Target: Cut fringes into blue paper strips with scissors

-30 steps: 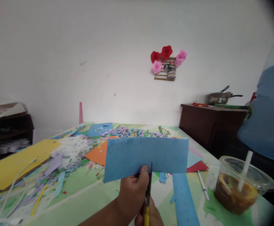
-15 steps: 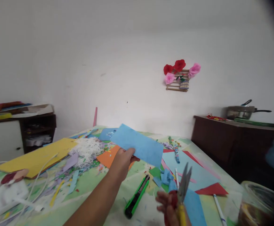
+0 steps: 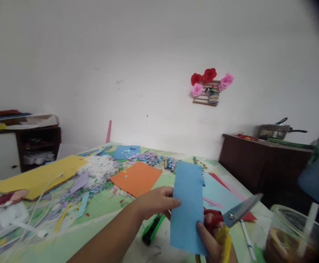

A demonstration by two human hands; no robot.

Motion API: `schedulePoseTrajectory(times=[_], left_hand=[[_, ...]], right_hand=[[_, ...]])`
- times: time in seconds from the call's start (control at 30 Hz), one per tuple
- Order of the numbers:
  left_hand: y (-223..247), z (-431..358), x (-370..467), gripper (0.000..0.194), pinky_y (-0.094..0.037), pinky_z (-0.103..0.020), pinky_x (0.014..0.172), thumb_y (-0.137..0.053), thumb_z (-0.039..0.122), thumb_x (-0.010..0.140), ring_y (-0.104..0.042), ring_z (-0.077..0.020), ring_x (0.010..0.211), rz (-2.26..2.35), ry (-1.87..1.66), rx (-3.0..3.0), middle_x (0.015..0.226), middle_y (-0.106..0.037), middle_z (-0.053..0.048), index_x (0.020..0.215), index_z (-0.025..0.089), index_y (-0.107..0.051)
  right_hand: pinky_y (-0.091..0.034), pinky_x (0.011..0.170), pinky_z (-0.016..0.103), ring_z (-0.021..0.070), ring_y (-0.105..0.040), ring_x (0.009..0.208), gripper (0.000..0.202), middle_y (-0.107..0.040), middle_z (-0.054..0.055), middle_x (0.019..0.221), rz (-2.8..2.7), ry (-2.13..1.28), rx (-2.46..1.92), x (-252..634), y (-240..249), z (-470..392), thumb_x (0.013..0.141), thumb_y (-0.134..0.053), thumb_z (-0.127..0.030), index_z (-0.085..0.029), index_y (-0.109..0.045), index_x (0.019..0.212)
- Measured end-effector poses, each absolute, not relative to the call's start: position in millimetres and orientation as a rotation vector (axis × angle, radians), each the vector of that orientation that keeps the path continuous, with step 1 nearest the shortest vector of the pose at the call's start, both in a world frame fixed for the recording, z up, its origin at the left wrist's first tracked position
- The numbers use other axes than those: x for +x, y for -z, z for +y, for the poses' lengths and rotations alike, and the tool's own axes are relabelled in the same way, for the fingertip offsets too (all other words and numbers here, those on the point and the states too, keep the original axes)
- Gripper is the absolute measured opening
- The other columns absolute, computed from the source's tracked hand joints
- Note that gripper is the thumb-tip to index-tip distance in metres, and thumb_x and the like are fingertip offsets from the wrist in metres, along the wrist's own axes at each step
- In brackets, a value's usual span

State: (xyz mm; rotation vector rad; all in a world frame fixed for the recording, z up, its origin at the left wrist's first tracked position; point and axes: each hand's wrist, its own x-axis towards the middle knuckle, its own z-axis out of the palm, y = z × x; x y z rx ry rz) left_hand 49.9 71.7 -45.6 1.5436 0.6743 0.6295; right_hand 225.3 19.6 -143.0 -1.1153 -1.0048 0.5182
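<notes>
The table (image 3: 99,223) fills the lower half of the room before me, its pale green top strewn with paper scraps; a yellow sheet (image 3: 36,177) lies at the far left, with a tangle of white shreds (image 3: 100,170) just beside it, and an orange sheet (image 3: 137,178) rests flat near the middle; a dark cabinet (image 3: 258,160) stands to the right with a pan (image 3: 276,130) on top, and paper flowers (image 3: 210,84) hang on the wall above. Over the near edge, the blue paper strip (image 3: 188,206) is held upright between both hands; the left hand (image 3: 155,201) pinches its left edge, thumb lying across the face, fingers curled behind; the right hand (image 3: 215,237) grips the strip's lower right corner with its thumb while its closed fingers hold the scissors (image 3: 232,219), red and yellow handles in the fist, blades pointing up to the right and nearly together. A plastic cup (image 3: 293,233) with a straw sits at the far right; a green utility knife (image 3: 152,230) lies below the left hand; a white pen (image 3: 247,241) lies beside the scissors.
</notes>
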Motion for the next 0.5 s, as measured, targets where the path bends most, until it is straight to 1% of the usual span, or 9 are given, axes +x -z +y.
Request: schedulePoseTrajectory(times=[0.07,0.1,0.2,0.3,0.4,0.5], left_hand=[[47,67,52,0.006,-0.046,-0.021,0.046,-0.058,0.018,0.065,-0.057,-0.0117,0.053,0.653,-0.583,1.562,0.060,-0.060,0.000,0.065,0.013,-0.061],[48,65,53,0.008,-0.045,-0.021,0.044,-0.058,0.019,0.064,-0.056,-0.0116,0.049,0.656,-0.580,1.575,0.055,-0.058,0.000,0.058,0.013,-0.059],[50,62,59,0.017,-0.042,-0.019,0.041,-0.055,0.020,0.064,-0.051,-0.0097,0.041,0.697,-0.685,1.609,0.046,-0.050,0.004,0.048,0.015,-0.051],[47,65,60,0.019,-0.040,-0.018,0.040,-0.052,0.022,0.067,-0.050,-0.0088,0.040,0.754,-0.888,1.615,0.045,-0.048,0.005,0.050,0.015,-0.050],[40,72,55,0.018,-0.043,-0.019,0.045,-0.047,0.025,0.073,-0.051,-0.0088,0.043,0.798,-1.116,1.576,0.050,-0.049,0.004,0.059,0.015,-0.054],[34,76,47,0.019,-0.046,-0.021,0.048,-0.046,0.026,0.075,-0.051,-0.0096,0.045,0.798,-1.280,1.540,0.053,-0.049,0.003,0.062,0.014,-0.054]], right_hand=[[-0.043,0.047,0.028,0.0164,-0.052,0.051,0.031,-0.053,-0.004,0.057,-0.999,-0.473,-1.133,232,138,24,0.058,-0.066,-0.046,-0.024,-0.045,0.063],[-0.044,0.049,0.028,0.0164,-0.053,0.052,0.032,-0.053,-0.004,0.057,-1.000,-0.452,-1.141,235,134,25,0.057,-0.066,-0.047,-0.024,-0.044,0.062],[-0.044,0.053,0.028,0.0163,-0.053,0.054,0.033,-0.053,-0.004,0.058,-1.023,-0.402,-1.172,243,125,26,0.056,-0.068,-0.046,-0.024,-0.044,0.062],[-0.044,0.051,0.028,0.0156,-0.052,0.051,0.031,-0.051,-0.004,0.055,-1.052,-0.366,-1.222,247,123,22,0.059,-0.066,-0.046,-0.024,-0.045,0.061],[-0.043,0.048,0.027,0.0169,-0.054,0.049,0.030,-0.052,-0.003,0.054,-1.060,-0.325,-1.280,239,130,16,0.060,-0.064,-0.048,-0.024,-0.045,0.064],[-0.046,0.053,0.029,0.0217,-0.060,0.060,0.034,-0.060,0.001,0.063,-1.108,-0.325,-1.316,217,143,12,0.059,-0.061,-0.051,-0.024,-0.049,0.076]])
